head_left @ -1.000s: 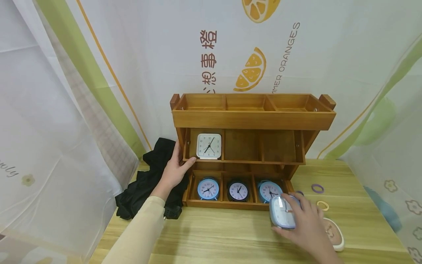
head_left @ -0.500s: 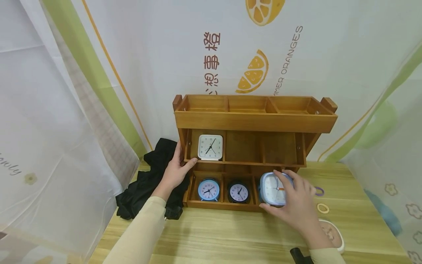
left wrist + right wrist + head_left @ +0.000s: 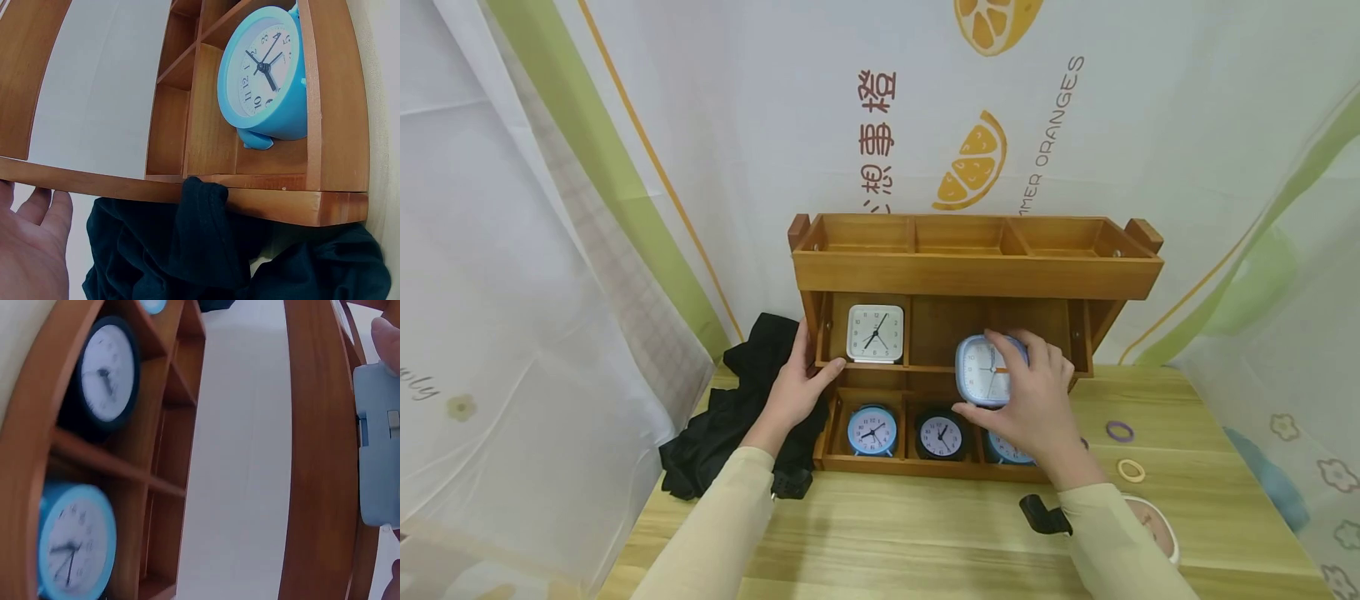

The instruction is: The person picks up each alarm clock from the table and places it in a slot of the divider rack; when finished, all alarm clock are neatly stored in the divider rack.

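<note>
A wooden three-tier box stands with its tiers spread out. My left hand grips the left side of the middle tier, thumb at its front edge, fingers on the outside. Between thumb and fingers of my right hand is a pale blue square alarm clock, raised before the middle tier's centre compartment. Its blue casing shows in the right wrist view. A white square clock fills the left compartment of that tier. Below stand a blue round clock, a black one and another blue one, partly covered by my right hand.
Black cloth lies against the box's left side. To the right on the table are a purple ring, a yellow ring and a pink oval item with a white rim. A printed curtain hangs behind.
My right hand has carried the pale blue clock up and left, from in front of the bottom tier's right end to the middle tier. The left hand keeps its grip in place.
</note>
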Motion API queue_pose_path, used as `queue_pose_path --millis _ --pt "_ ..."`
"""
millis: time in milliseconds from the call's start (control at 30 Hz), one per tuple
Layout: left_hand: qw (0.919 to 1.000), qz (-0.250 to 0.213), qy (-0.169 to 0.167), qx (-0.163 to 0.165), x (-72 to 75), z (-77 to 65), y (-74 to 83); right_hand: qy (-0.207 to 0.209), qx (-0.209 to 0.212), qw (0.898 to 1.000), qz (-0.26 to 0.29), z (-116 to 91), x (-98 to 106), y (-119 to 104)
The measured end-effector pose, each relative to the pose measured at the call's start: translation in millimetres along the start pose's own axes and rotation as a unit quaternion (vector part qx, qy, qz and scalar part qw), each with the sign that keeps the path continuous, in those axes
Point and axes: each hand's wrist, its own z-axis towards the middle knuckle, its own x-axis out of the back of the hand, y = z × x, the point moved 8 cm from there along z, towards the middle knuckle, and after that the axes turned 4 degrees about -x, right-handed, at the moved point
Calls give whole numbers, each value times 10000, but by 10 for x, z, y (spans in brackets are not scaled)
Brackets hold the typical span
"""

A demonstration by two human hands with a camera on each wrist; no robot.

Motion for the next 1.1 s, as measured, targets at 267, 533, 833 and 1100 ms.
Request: queue_pose_path --millis 267,533,833,1100 --pt "9999 -55 29 -116 15 2 10 -143 -149 9997 86 241 -158 -109" --pt "9998 -91 31 -166 -2 11 14 -185 -176 9996 115 452 -289 -158" --pt "10000 -37 -9 -26 2 -2 10 -164 -311 9994 -10 600 -403 -189" --pt "10000 -39 -21 -36 11 3 -3 -512 -557 9970 -168 612 -541 -139"
